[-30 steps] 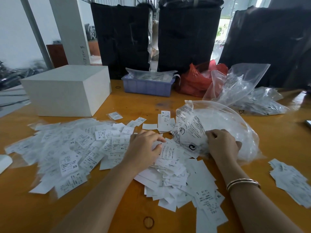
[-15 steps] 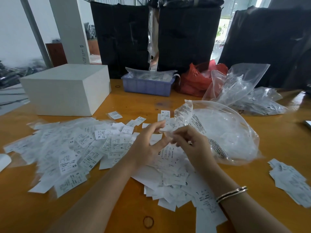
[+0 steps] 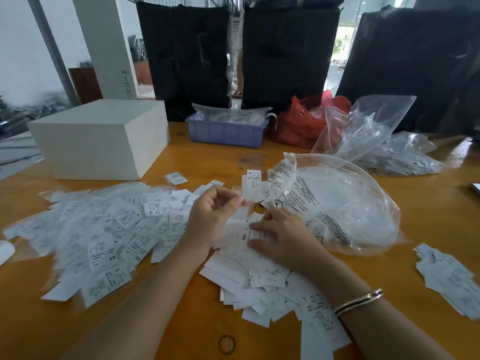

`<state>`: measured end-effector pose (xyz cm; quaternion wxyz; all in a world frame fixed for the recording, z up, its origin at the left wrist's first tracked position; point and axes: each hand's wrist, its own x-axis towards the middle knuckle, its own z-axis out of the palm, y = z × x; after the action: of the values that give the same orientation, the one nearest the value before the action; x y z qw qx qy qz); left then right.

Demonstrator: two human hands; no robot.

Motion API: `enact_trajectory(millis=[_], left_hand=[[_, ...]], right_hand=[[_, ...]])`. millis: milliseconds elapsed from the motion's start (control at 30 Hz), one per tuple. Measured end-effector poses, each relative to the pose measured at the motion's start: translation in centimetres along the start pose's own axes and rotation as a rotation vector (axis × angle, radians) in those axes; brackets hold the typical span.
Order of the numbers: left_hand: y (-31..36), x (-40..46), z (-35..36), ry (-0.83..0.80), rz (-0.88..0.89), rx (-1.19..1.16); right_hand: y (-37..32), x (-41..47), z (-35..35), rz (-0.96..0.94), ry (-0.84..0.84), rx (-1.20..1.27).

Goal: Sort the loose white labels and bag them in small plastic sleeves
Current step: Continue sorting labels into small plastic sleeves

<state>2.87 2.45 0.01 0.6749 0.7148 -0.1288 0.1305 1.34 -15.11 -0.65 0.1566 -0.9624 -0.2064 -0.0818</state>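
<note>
The left hand pinches a small clear sleeve; the right hand's fingers press labels on the bench. Best slide one label free before bagging.

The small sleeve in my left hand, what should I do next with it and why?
Probably lift the XXL label under your right hand and slip it into the small sleeve: your left hand pinches that sleeve raised above the loose pile.
</note>
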Motion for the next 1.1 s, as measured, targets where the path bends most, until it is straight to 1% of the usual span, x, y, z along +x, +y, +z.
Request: enact_trajectory(millis=[67,167,233,300,500,600,700,800,1100], left_hand=[[0.1,0.0,0.0,0.038,-0.002,-0.003],[0.4,-0.1,0.1,0.045,0.017,0.018],[0.4,-0.1,0.2,0.037,0.029,0.038],[0.4,-0.1,0.2,0.026,0.050,0.061],[0.2,-0.2,0.1,-0.013,0.194,0.262],[0.0,-0.3,0.2,-0.040,0.249,0.332],[-0.2,-0.3,0.4,-0.060,0.274,0.357],[-0.1,-0.3,0.5,-0.082,0.257,0.336],[0.2,-0.4,0.6,-0.132,0.239,0.294]], right_hand=[[0.0,0.1,0.0,-0.005,-0.009,0.012],[-0.3,0.0,-0.1,0.009,0.001,0.174],[-0.5,-0.1,-0.4,0.067,0.016,0.348],[-0.5,-0.4,-0.7,0.128,0.084,0.547],[-0.6,-0.7,-1.5,0.180,0.263,1.134],[-0.5,-0.7,-1.7,0.217,0.374,1.312],[-0.8,-0.7,-1.6,0.265,0.484,1.397],[-1.1,-0.7,-1.5,0.289,0.548,1.420],[-1.3,-0.7,-1.3,0.280,0.550,1.367]])
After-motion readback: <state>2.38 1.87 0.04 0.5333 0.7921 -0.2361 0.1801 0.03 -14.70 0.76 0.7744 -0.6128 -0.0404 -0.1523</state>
